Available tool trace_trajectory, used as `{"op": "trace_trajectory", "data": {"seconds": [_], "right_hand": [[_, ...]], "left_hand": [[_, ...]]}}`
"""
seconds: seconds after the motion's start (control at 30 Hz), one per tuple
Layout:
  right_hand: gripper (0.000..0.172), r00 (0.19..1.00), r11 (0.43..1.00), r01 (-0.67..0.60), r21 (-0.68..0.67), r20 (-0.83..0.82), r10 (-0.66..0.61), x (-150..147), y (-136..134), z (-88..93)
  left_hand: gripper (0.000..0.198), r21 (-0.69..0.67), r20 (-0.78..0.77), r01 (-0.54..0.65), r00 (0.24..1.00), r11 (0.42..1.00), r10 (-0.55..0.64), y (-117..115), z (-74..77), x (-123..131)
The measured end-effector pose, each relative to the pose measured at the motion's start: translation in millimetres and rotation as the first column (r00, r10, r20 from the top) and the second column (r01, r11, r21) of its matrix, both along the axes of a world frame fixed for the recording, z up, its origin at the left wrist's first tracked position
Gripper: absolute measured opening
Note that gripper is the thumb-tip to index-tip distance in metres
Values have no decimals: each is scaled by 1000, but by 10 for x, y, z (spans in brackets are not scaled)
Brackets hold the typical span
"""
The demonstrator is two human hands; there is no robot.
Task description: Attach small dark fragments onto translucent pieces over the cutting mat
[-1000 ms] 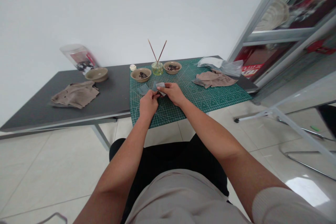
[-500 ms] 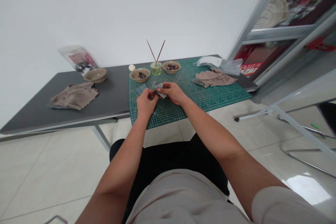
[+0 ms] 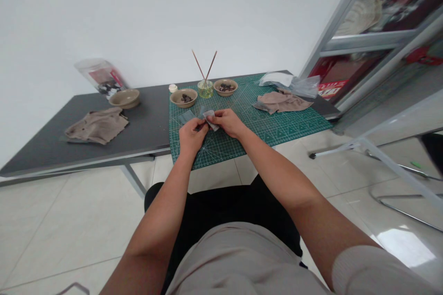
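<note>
Above the green cutting mat (image 3: 270,124) my two hands meet. My right hand (image 3: 228,122) pinches a small greyish translucent bag (image 3: 210,119) between thumb and fingers. My left hand (image 3: 192,136) is closed at the bag's left edge, its fingertips pressed together; what they hold is too small to make out. Flat translucent pieces (image 3: 187,116) lie on the mat just behind my left hand. Farther back stand a bowl with dark bits (image 3: 184,97), a glass jar of yellowish liquid (image 3: 205,89) with two sticks in it, and a second bowl with dark pieces (image 3: 225,87).
A brown cloth (image 3: 97,125), an upright clear bag (image 3: 100,77) and a bowl (image 3: 124,98) are on the dark table's left. Another brown cloth (image 3: 282,101) and plastic packaging (image 3: 294,84) lie at the right. A white cap (image 3: 173,88) sits by the bowls.
The bag between my hands has tilted slightly, and my left fingers have shifted a little against it. Everything else keeps its place.
</note>
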State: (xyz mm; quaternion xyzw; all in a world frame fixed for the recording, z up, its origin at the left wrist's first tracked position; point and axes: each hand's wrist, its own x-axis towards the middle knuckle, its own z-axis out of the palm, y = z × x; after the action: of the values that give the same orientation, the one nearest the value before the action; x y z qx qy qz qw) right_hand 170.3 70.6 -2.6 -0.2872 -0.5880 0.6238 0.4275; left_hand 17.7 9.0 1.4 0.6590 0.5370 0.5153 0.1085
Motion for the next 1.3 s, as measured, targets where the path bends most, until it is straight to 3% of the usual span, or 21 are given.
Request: {"op": "trace_trajectory", "data": {"seconds": [0.17, 0.4, 0.63, 0.77, 0.9, 1.03, 1.2, 1.3], "right_hand": [[44, 999, 999, 20, -33, -46, -21, -25, -15, 29], [35, 998, 997, 1, 72, 63, -5, -9, -13, 28], [40, 997, 1000, 15, -20, -75, -16, -18, -2, 19], [38, 996, 1000, -1, 2, -90, 1, -21, -20, 47], [38, 995, 1000, -18, -3, -101, 18, -7, -10, 51], [41, 995, 1000, -21, -4, -94, 21, -22, 17, 32], [53, 984, 994, 102, -28, -147, -105, -55, -12, 36], [49, 989, 997, 81, -14, -119, -82, -53, -53, 64]], "left_hand": [[11, -32, 50, 10, 999, 999, -8, -7, 18, -2], [14, -40, -19, -20, 1000, 999, 20, 7, 14, 0], [9, -26, 94, 44, 995, 999, -42, -6, 0, -13], [9, -33, 73, 21, 997, 999, -19, 0, 2, -18], [7, -1, 64, 103, 993, 995, -103, 9, -27, -34], [11, 16, 153, 180, 972, 983, -181, 45, -57, -57], [15, 160, 366, 78, 921, 984, -132, 113, -36, -82], [17, 153, 403, 197, 882, 968, -243, 128, -25, -84]]}}
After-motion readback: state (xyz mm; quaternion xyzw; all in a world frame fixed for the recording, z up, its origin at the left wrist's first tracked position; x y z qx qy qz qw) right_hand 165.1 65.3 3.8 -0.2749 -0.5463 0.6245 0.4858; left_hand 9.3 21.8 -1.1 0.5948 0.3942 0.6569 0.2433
